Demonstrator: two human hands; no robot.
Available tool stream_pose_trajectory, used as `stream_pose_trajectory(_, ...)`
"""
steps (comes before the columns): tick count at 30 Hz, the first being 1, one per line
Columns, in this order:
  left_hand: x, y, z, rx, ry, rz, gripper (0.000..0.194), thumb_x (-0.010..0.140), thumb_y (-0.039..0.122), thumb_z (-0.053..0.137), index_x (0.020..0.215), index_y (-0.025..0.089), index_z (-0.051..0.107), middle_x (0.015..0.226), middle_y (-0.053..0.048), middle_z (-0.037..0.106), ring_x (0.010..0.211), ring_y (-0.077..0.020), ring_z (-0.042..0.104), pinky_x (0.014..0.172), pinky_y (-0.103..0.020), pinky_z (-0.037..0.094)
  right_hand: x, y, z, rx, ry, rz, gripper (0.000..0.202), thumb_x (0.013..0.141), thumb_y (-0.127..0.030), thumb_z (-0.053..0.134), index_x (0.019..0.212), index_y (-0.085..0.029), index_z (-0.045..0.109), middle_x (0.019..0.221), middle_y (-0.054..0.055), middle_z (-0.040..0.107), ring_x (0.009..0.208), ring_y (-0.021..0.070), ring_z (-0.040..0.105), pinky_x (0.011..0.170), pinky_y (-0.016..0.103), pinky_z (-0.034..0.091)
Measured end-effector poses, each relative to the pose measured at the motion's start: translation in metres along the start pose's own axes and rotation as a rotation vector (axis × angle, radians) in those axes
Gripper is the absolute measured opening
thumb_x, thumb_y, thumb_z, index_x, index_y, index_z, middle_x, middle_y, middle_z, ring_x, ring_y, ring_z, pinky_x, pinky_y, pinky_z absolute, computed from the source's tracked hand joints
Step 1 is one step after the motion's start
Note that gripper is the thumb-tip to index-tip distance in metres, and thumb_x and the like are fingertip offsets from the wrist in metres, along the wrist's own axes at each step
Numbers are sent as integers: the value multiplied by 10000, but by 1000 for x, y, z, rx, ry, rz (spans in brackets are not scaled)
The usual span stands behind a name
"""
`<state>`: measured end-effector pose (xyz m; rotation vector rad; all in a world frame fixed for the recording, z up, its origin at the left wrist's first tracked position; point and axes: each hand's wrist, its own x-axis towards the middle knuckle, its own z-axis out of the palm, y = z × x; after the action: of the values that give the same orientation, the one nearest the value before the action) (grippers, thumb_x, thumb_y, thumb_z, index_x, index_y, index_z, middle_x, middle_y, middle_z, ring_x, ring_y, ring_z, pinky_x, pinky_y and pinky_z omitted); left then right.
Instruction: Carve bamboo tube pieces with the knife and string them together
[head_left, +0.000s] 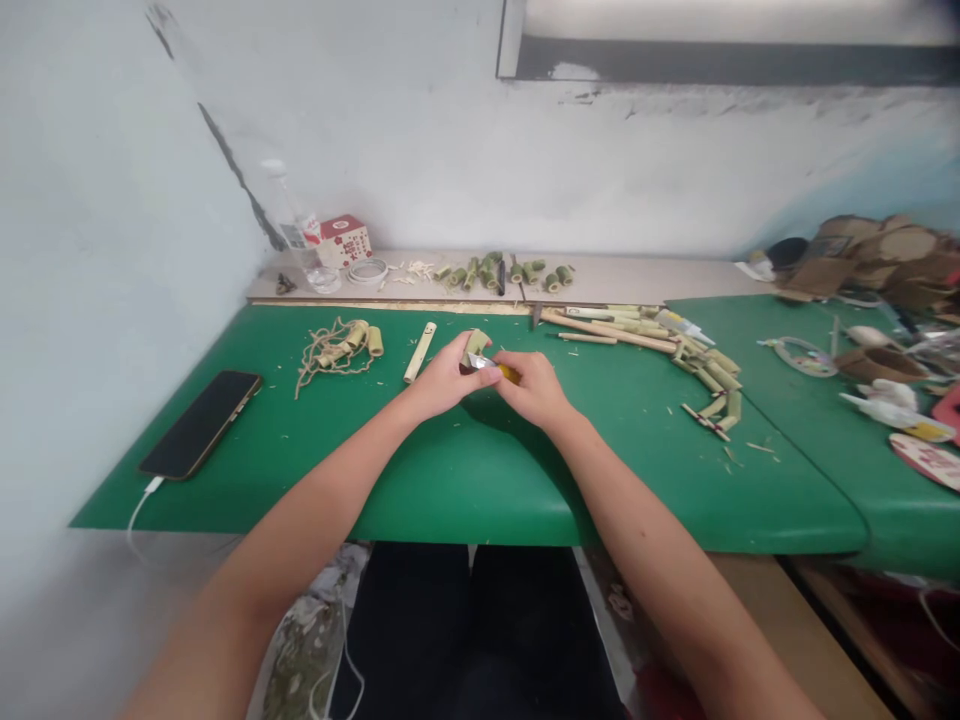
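left hand (444, 382): fingers clamped on bamboo piece (477, 342), 12 o'clock over surface (420, 480), likely steadying it | right hand (538, 388): fingers round knife (511, 374), blade by bamboo, likely for control | phone (201, 424): 10 o'clock

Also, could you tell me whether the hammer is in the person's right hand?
No, the hammer lies farther right on the worktop, while the right hand grips a yellow-handled knife.
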<state>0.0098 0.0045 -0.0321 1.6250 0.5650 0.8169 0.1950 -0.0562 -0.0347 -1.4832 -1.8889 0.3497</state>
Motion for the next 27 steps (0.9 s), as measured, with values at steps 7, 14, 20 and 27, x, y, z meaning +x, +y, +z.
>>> stream_pose_trajectory(7,3,0,1,-44,-6,-48,622,742,534,934,1128,173,606,906,1,603,809,-150,554,739,-261,440,-1,1,5,5,49,34,283,921,-418,593,771,-212,716,637,22,619,595,171,480,617,307,302)
stream_pose_trajectory(14,6,-3,8,-104,83,-27,664,715,572,945,1107,171,588,876,19,591,753,-123,518,706,-253,429,1,0,6,65,98,65,343,939,-485,579,757,-202,646,596,-13,531,577,143,416,598,292,294)
stream_pose_trajectory(20,3,-1,7,-115,66,-41,684,715,505,938,1187,176,569,902,22,578,759,-117,532,705,-252,441,2,-4,4,72,37,37,296,936,-406,565,711,-215,561,597,-26,499,579,137,391,602,296,281)
stream_pose_trajectory(27,2,0,3,-59,38,-41,674,726,495,933,1209,165,597,887,16,587,742,-115,529,692,-250,451,2,-7,2,96,-10,4,301,916,-420,533,693,-220,507,592,-31,461,577,133,367,612,297,273)
